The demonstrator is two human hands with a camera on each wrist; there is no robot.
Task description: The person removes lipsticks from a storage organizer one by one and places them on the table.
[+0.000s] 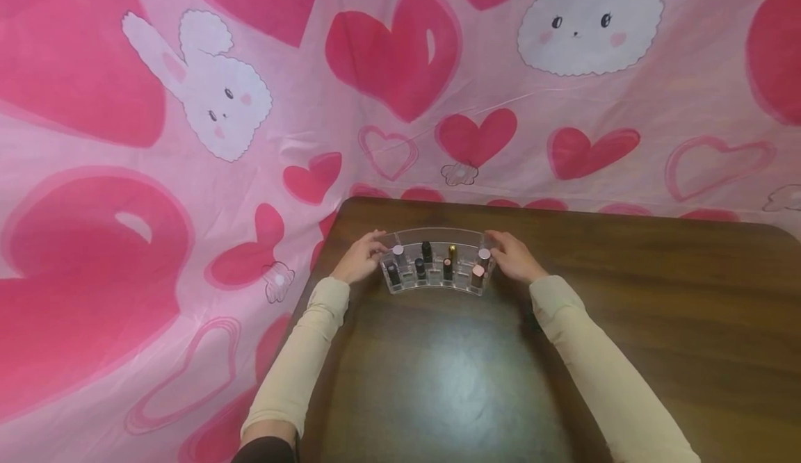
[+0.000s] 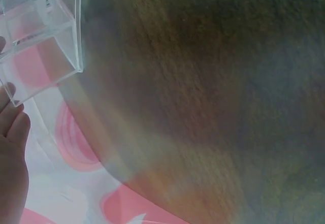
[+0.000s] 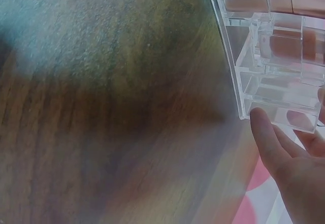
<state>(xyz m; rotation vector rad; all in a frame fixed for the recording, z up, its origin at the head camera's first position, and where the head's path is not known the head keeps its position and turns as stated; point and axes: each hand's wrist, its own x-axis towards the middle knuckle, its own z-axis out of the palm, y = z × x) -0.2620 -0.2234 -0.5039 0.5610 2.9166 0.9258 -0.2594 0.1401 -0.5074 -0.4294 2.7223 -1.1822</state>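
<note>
A clear, curved lipstick organizer with tiered slots is near the far left part of the table. Several lipsticks stand in it, among them a gold one, a black one and one with a pink top. My left hand grips its left end. At the right end, my right hand holds it, and the right wrist view has the thumb against its lower corner. Whether its base touches the table cannot be told.
The dark wooden table has rounded far corners. Close behind it and along its left side hangs a pink cloth printed with hearts and rabbits.
</note>
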